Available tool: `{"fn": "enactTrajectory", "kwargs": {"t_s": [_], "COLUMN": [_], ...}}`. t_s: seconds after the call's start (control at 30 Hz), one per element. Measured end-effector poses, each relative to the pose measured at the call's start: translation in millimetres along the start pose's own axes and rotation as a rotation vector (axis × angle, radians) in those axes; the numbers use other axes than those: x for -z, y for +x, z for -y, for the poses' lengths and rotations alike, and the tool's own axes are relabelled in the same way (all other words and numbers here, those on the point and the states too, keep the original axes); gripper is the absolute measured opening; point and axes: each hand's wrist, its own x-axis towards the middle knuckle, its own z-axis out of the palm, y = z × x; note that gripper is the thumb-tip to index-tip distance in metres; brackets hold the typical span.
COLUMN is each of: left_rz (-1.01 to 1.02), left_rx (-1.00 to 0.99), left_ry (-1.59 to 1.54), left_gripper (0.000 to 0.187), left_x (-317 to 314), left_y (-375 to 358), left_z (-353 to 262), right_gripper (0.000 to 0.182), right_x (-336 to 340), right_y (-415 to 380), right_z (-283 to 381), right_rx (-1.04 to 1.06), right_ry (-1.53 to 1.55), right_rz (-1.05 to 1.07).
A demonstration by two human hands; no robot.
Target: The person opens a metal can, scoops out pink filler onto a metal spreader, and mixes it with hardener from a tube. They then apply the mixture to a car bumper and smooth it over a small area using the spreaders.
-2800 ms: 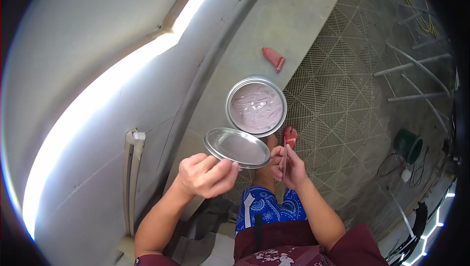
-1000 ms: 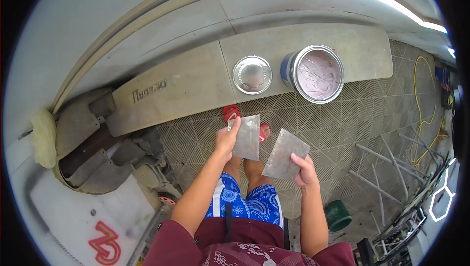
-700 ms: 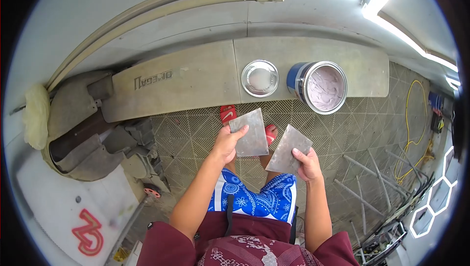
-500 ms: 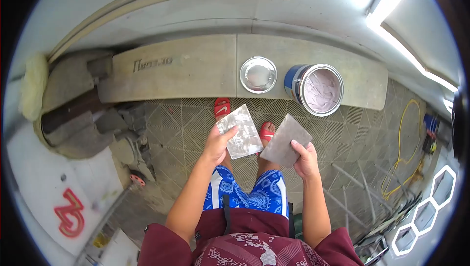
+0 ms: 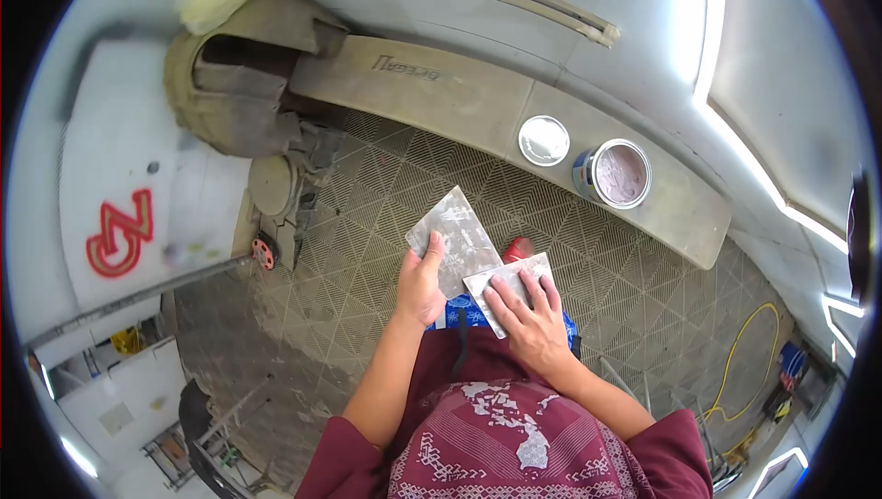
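Between thumb and hidden fingers, my left hand [image 5: 423, 283] grips a larger flat grey plate [image 5: 457, 232] with whitish smears. My right hand [image 5: 533, 320] lies with its fingers over a smaller flat plate [image 5: 535, 267], also smeared, and holds it. The smaller plate's upper left corner overlaps the lower right part of the larger one. Farther off, an open can [image 5: 621, 174] of pinkish-grey paste and a round silvery lid [image 5: 544, 141] rest on a long beige bench [image 5: 478, 99].
A beige moulded part [image 5: 234, 85] stands at the upper left, beside a white panel [image 5: 156, 168] with a red mark. A yellow hose [image 5: 746, 323] lies on the patterned floor [image 5: 377, 196] at the right. One red sandal [image 5: 517, 248] shows beyond the plates.
The view has turned, with the bench now slanting. My right hand has turned its plate and brought it against the left one, its fingers now on top. The plates were apart before.
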Motion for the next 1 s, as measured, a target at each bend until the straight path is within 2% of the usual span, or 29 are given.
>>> {"fn": "enactTrajectory", "kwargs": {"t_s": [0.27, 0.37, 0.43, 0.53, 0.6, 0.63, 0.67, 0.7, 0.73, 0.77, 0.83, 0.87, 0.93, 0.97, 1.0], "left_rz": [-0.018, -0.021, -0.022, -0.038, -0.037, -0.022, -0.005, 0.014, 0.028, 0.072, 0.127, 0.088, 0.063, 0.104, 0.144], "left_rx": [-0.121, -0.201, -0.201, -0.242, -0.227, -0.197, -0.162, -0.132, -0.132, -0.123, -0.135, -0.122, -0.110, -0.075, -0.037], "left_ry": [-0.060, -0.103, -0.102, -0.122, -0.164, -0.204, -0.191, -0.181, -0.182, -0.200, -0.228, -0.201, -0.182, -0.150, -0.115], "left_gripper": [0.043, 0.046, 0.047, 0.049, 0.050, 0.050, 0.049, 0.048, 0.048, 0.047, 0.045, 0.042, 0.040, 0.038, 0.036], "left_x": [55, 71, 93, 129, 152, 156, 163, 168, 178, 190, 202, 206, 204, 201, 197], "left_y": [-84, -112, -135, -151, -155, -162, -172, -178, -183, -187, -189, -191, -194, -194, -196], "left_z": [-25, -59, -58, -76, -74, -73, -75, -79, -88, -100, -120, -125, -131, -134, -135], "right_gripper": [0.059, 0.058, 0.063, 0.064, 0.066, 0.063, 0.059, 0.054, 0.048, 0.041, 0.035, 0.035, 0.030, 0.027, 0.030], "right_x": [12, -4, -2, -21, -39, -45, -18, -14, -6, 21, 23, 24, 30, 37, 29], "right_y": [31, 17, 35, 35, 32, 54, 90, 106, 117, 117, 116, 114, 109, 109, 108], "right_z": [96, 143, 165, 205, 224, 222, 222, 211, 204, 216, 204, 204, 205, 218, 217], "right_rx": [0.059, 0.123, 0.061, 0.139, 0.111, 0.077, -0.031, -0.022, 0.044, -0.167, -0.111, -0.107, -0.281, -0.397, -0.415], "right_ry": [-0.028, -0.043, 0.061, -0.016, -0.046, -0.024, 0.377, 0.463, 0.389, 0.377, 0.672, 0.663, 1.512, 1.632, 1.787], "right_rz": [-0.054, -0.151, -0.083, -0.080, -0.036, -0.120, -0.028, -0.122, -0.249, -0.166, -0.319, -0.323, -0.295, -0.320, -0.241]}}
